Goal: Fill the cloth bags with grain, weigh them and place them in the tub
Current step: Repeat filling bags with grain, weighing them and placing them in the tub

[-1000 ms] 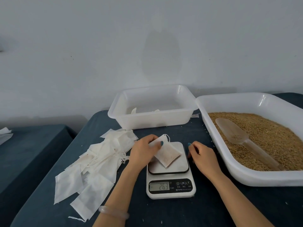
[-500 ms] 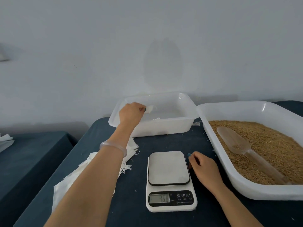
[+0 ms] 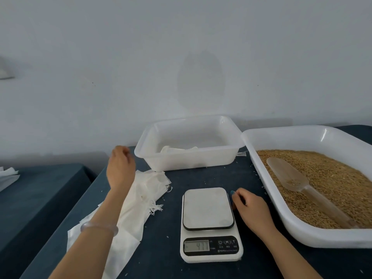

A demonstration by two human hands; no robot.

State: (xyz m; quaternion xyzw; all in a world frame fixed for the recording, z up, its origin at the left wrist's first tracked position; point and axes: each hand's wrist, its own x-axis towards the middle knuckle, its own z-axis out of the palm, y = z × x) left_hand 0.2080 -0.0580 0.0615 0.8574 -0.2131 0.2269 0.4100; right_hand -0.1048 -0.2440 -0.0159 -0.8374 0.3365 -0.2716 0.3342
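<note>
L hand (image 3: 120, 168) & R hand (image 3: 249, 208) loosely curled, empty. Cloth bags (image 3: 149, 184) look thin, soft, v. light: pinch one at mouth edge.

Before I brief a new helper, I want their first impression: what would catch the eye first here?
The big white tray holding golden grain, a clear scoop lying in it, fills the right side. In the middle sits a digital scale with a bare platform, the right hand resting beside it. At left, empty cloth bags lie piled below the raised left hand, near the back tub.
</note>
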